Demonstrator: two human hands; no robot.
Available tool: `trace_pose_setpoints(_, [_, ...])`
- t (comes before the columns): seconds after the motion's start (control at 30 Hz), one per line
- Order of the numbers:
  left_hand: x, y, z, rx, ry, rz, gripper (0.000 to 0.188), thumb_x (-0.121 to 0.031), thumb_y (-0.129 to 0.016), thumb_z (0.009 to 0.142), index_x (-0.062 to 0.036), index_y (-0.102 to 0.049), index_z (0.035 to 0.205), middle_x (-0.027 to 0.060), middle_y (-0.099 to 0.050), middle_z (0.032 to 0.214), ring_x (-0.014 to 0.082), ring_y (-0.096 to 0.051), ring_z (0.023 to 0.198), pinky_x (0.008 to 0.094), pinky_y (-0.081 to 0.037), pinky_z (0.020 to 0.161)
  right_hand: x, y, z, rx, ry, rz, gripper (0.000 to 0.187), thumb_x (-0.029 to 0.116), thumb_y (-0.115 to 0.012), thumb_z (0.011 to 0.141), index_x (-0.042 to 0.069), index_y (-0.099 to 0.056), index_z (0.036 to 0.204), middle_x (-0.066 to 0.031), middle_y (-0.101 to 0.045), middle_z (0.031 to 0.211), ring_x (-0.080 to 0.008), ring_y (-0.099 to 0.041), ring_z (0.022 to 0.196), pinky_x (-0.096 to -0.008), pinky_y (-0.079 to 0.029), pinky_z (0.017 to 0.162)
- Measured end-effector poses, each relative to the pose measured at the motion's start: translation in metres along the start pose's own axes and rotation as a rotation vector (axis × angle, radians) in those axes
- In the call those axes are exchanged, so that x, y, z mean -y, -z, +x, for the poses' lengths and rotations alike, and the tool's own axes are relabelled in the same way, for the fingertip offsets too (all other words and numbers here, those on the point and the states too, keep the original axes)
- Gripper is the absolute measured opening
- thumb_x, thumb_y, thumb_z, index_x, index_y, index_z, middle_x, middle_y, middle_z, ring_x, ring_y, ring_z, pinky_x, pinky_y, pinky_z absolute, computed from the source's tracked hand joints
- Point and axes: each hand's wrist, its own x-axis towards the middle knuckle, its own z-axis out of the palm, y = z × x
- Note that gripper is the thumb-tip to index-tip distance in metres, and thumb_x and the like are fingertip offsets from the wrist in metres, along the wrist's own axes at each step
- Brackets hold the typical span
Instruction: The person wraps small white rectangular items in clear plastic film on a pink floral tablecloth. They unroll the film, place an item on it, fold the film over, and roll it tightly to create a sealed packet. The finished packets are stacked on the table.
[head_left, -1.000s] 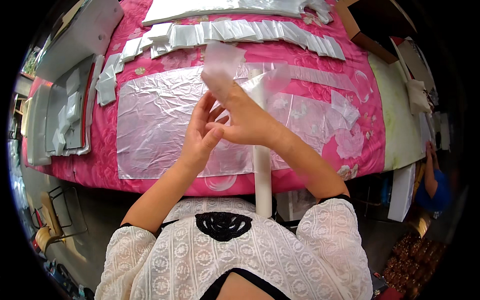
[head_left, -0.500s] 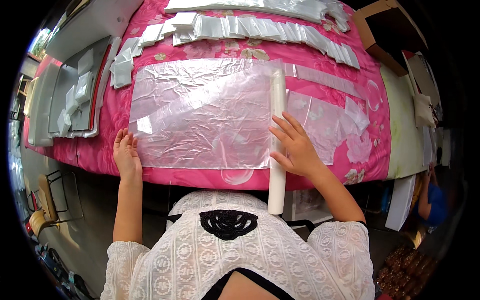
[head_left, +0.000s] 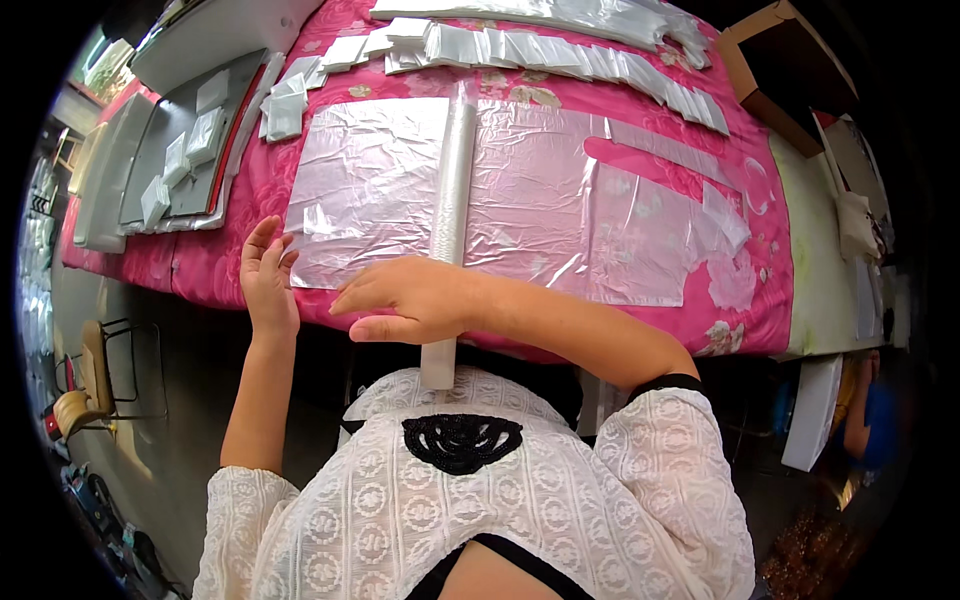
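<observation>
A thin clear plastic bag (head_left: 370, 150), wrinkled and shiny, lies flat on the pink flowered cloth. Across it stands a long whitish roll (head_left: 455, 190), its near end jutting past the table edge toward my body. My right hand (head_left: 405, 300) reaches left over the roll's lower part, open, with fingers stretched and thumb apart; whether its underside touches the roll is hidden. Beside the bag's near left corner is my left hand (head_left: 270, 270), open, fingers loosely bent and nothing visible in them. More clear film (head_left: 640, 240) with cut-out handle shapes spreads to the right.
A row of folded clear packets (head_left: 510, 48) runs along the far side, with a long stack of film (head_left: 540, 10) behind it. Several packets lie on a dark board (head_left: 220, 130) at left. An open cardboard box (head_left: 785, 65) stands far right; a chair (head_left: 95, 370) is lower left.
The roll has moved left across the film, and my right hand has gone left with it, now reaching over it. My left hand has shifted slightly up and right in the picture.
</observation>
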Motion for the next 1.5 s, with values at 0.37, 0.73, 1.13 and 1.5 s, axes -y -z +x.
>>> trace_pose_setpoints(0.37, [0.022, 0.056, -0.064, 0.144, 0.083, 0.445, 0.040, -0.013, -0.058, 0.085, 0.0014, -0.043, 0.119, 0.0100, -0.050, 0.111, 0.0133, -0.052, 0.091, 0.0265, -0.043, 0.080, -0.084, 0.004, 0.079, -0.148, 0.043, -0.707, 0.051, 0.040, -0.045, 0.088, 0.005, -0.047, 0.126, -0.0143, -0.039, 0.136, -0.0300, -0.031, 0.129, -0.0443, -0.023, 0.105])
trace_pose_setpoints(0.73, [0.002, 0.057, -0.066, 0.369, 0.415, -0.008, 0.064, -0.025, -0.070, 0.072, 0.0042, -0.043, 0.122, 0.0151, -0.055, 0.112, 0.0182, -0.060, 0.087, 0.0298, -0.050, 0.076, -0.065, -0.052, 0.149, -0.889, -0.164, -0.100, 0.086, 0.022, -0.059, 0.081, -0.007, -0.001, 0.138, -0.0297, -0.017, 0.139, -0.0384, -0.021, 0.131, -0.0445, -0.016, 0.108])
trace_pose_setpoints(1.13, [-0.014, -0.024, -0.052, 0.739, 0.662, -0.174, 0.059, -0.029, -0.071, 0.071, 0.0014, -0.045, 0.114, 0.0049, -0.056, 0.086, 0.0127, -0.057, 0.068, 0.0272, -0.050, 0.061, -0.031, 0.012, 0.080, -0.926, -0.205, 1.254, 0.040, 0.016, -0.064, 0.077, -0.002, -0.039, 0.103, -0.0086, -0.052, 0.086, -0.0163, -0.058, 0.070, -0.0292, -0.052, 0.061])
trace_pose_setpoints(1.5, [0.012, -0.056, -0.048, 0.697, 0.638, 0.254, 0.043, -0.043, -0.048, 0.087, -0.0045, -0.048, 0.106, 0.0057, -0.056, 0.081, 0.0117, -0.056, 0.067, 0.0275, -0.049, 0.057, -0.051, -0.018, 0.028, -1.108, -0.434, 1.114, 0.046, 0.013, -0.067, 0.076, -0.004, -0.038, 0.107, -0.0105, -0.053, 0.086, -0.0168, -0.059, 0.072, -0.0304, -0.051, 0.064])
